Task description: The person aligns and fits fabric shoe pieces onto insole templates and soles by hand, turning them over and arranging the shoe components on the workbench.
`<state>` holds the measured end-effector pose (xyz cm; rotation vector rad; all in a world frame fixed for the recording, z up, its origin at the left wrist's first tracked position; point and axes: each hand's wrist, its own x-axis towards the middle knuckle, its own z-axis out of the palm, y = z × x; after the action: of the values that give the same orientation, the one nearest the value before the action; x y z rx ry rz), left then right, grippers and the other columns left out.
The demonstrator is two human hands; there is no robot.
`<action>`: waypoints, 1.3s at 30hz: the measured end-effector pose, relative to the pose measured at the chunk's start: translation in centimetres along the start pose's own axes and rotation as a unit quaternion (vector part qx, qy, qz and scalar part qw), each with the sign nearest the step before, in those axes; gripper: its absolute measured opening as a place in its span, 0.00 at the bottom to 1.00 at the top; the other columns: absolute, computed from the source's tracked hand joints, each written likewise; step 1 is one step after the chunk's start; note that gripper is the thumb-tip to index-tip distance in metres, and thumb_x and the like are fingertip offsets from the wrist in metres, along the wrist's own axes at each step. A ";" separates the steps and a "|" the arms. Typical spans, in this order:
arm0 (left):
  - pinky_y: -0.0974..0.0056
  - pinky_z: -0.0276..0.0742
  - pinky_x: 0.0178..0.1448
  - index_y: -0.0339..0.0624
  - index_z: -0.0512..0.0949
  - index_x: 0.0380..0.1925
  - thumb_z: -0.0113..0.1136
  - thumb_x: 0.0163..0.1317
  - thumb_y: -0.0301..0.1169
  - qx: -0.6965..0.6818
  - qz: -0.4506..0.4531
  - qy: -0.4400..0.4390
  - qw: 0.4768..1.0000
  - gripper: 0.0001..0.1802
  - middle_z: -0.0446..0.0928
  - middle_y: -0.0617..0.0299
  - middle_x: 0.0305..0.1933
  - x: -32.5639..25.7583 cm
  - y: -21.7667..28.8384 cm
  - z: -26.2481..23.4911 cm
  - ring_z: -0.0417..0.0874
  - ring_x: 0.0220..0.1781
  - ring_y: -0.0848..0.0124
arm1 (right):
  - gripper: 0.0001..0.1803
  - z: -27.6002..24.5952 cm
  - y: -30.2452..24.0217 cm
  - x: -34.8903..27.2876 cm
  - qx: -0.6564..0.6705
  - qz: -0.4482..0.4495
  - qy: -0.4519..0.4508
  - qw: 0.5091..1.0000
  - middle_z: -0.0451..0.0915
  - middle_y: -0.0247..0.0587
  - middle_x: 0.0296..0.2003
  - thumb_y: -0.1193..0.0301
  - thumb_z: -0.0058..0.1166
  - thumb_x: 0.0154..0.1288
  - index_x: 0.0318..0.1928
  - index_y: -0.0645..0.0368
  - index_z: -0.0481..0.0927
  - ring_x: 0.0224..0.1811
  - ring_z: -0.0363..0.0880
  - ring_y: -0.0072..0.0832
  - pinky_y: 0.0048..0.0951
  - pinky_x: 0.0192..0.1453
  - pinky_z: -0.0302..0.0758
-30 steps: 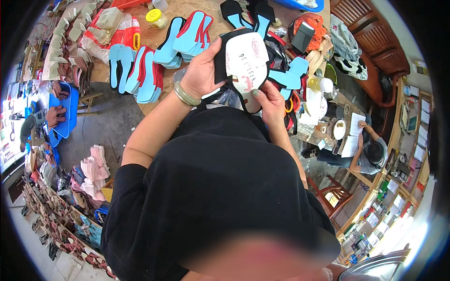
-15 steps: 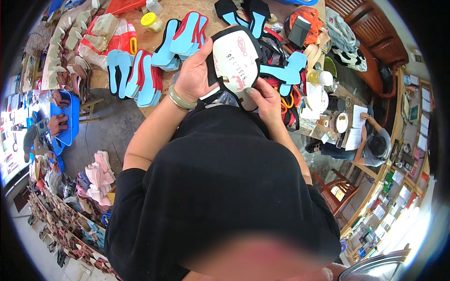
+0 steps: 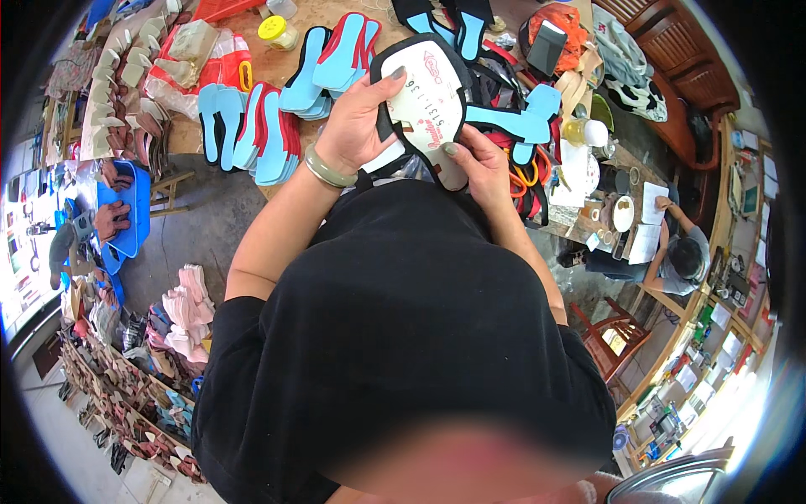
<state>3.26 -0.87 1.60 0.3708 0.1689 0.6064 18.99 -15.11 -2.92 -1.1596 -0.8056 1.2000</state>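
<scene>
I hold a shoe insole (image 3: 426,105) with a white printed face and a black edge over the near side of the table. My left hand (image 3: 357,124) grips its left side, thumb on the white face and the other fingers hidden beneath. At the lower right edge my right hand (image 3: 483,175) pinches it between thumb and fingers. Overlapping light blue insoles (image 3: 342,60) with red and black edges lie left of my left hand, with more blue insoles (image 3: 275,139) nearer me. Right of the held insole rests another light blue insole (image 3: 519,126).
On the wooden table (image 3: 323,15) stand a yellow-lidded jar (image 3: 274,32) and a white-capped bottle (image 3: 585,133). Blue crates (image 3: 134,210) and piled shoe parts (image 3: 189,311) are at left. Another person (image 3: 682,260) sits at far right over an open book (image 3: 648,223).
My left thumb has come over onto the insole's white face. The insole is turned slightly, and the whole view has shifted a little.
</scene>
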 end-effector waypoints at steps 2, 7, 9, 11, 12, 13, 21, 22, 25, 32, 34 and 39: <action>0.55 0.80 0.56 0.33 0.72 0.50 0.49 0.69 0.28 0.017 -0.002 0.030 0.999 0.13 0.79 0.53 0.50 0.2 0.4 0.4 0.82 0.50 0.62 | 0.22 -1.7 0.8 0.9 0.005 0.073 -0.045 0.996 0.79 0.39 0.49 0.72 0.54 0.66 0.59 0.67 0.72 0.48 0.76 0.19 0.22 0.53 0.72; 0.57 0.80 0.54 0.36 0.72 0.51 0.50 0.69 0.29 0.029 0.022 0.091 0.995 0.13 0.79 0.55 0.49 0.5 1.2 -2.1 0.82 0.50 0.64 | 0.30 -1.1 0.5 1.9 0.262 0.153 -0.257 0.918 0.78 0.51 0.49 0.61 0.47 0.70 0.66 0.64 0.62 0.43 0.80 0.28 0.24 0.47 0.75; 0.57 0.79 0.55 0.39 0.73 0.51 0.51 0.68 0.29 0.031 0.040 0.132 0.990 0.14 0.80 0.58 0.49 1.2 1.4 -3.7 0.82 0.50 0.64 | 0.33 -1.2 1.8 2.7 0.262 0.158 -0.254 0.918 0.77 0.52 0.49 0.59 0.46 0.70 0.68 0.63 0.57 0.38 0.79 0.29 0.23 0.41 0.75; 0.55 0.74 0.62 0.43 0.70 0.56 0.53 0.67 0.28 0.040 0.056 0.111 0.991 0.18 0.75 0.57 0.56 1.9 2.1 -5.3 0.77 0.59 0.64 | 0.33 -1.4 2.4 4.2 0.317 0.196 -0.273 0.887 0.77 0.50 0.47 0.60 0.47 0.70 0.68 0.63 0.56 0.36 0.76 0.27 0.23 0.38 0.74; 0.55 0.69 0.66 0.43 0.67 0.59 0.52 0.66 0.28 0.081 0.116 0.109 0.984 0.21 0.71 0.56 0.61 2.3 2.5 -6.1 0.72 0.63 0.63 | 0.34 -1.9 2.3 5.0 0.301 0.222 -0.271 0.887 0.76 0.47 0.47 0.60 0.48 0.69 0.69 0.63 0.55 0.36 0.74 0.25 0.22 0.36 0.73; 0.54 0.64 0.70 0.44 0.64 0.61 0.52 0.66 0.27 0.122 0.177 0.107 0.971 0.23 0.66 0.55 0.65 2.9 3.0 -7.1 0.67 0.67 0.62 | 0.35 -2.6 2.6 5.9 0.246 0.213 -0.258 0.910 0.76 0.45 0.47 0.61 0.49 0.68 0.68 0.64 0.55 0.39 0.74 0.24 0.23 0.37 0.72; 0.58 0.65 0.66 0.37 0.66 0.60 0.50 0.67 0.28 0.271 0.143 0.225 0.925 0.22 0.68 0.52 0.62 -1.0 6.7 -6.2 0.70 0.63 0.60 | 0.32 -11.4 10.4 21.6 -0.534 -0.003 0.228 0.814 0.75 0.69 0.46 0.53 0.56 0.55 0.59 0.56 0.73 0.49 0.74 0.58 0.47 0.57 0.68; 0.60 0.68 0.61 0.36 0.71 0.56 0.52 0.66 0.31 0.321 0.147 0.235 0.906 0.19 0.73 0.52 0.56 -1.5 5.9 -4.0 0.73 0.58 0.63 | 0.34 -12.2 11.3 23.7 -0.543 0.014 0.233 0.807 0.74 0.70 0.47 0.51 0.56 0.54 0.59 0.55 0.73 0.50 0.73 0.58 0.47 0.57 0.68; 0.60 0.71 0.55 0.36 0.75 0.50 0.56 0.64 0.35 0.521 0.147 0.086 0.837 0.18 0.73 0.52 0.56 -3.5 6.5 2.1 0.75 0.55 0.63 | 0.39 -14.9 13.8 27.5 -0.628 0.009 0.259 0.733 0.69 0.65 0.54 0.47 0.59 0.52 0.61 0.51 0.70 0.57 0.66 0.61 0.52 0.58 0.68; 0.61 0.65 0.44 0.55 0.78 0.31 0.64 0.60 0.39 0.385 0.284 -0.229 0.848 0.06 0.78 0.75 0.45 -5.3 8.5 11.1 0.70 0.53 0.68 | 0.21 -11.7 11.0 23.9 -0.579 -0.127 0.099 0.799 0.77 0.53 0.46 0.60 0.59 0.56 0.50 0.52 0.79 0.52 0.74 0.47 0.40 0.56 0.71; 0.62 0.66 0.45 0.54 0.78 0.32 0.60 0.63 0.35 0.406 0.240 -0.268 0.840 0.02 0.80 0.80 0.42 -6.0 9.4 12.7 0.73 0.48 0.68 | 0.15 -9.3 11.7 21.3 -0.563 -0.088 -0.003 0.821 0.80 0.46 0.39 0.62 0.58 0.56 0.43 0.53 0.83 0.48 0.76 0.44 0.41 0.55 0.72; 0.64 0.60 0.47 0.52 0.80 0.23 0.66 0.56 0.35 0.345 0.107 -0.053 0.931 0.06 0.80 0.82 0.46 -10.0 6.7 18.1 0.69 0.49 0.72 | 0.25 -3.2 15.4 17.7 -0.691 -0.051 0.005 0.721 0.81 0.42 0.42 0.50 0.62 0.53 0.45 0.53 0.80 0.47 0.78 0.40 0.43 0.51 0.73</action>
<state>-3.63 -6.85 21.31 1.1148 0.2384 0.7307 21.68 0.76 -20.37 -2.2268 -1.8484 0.2932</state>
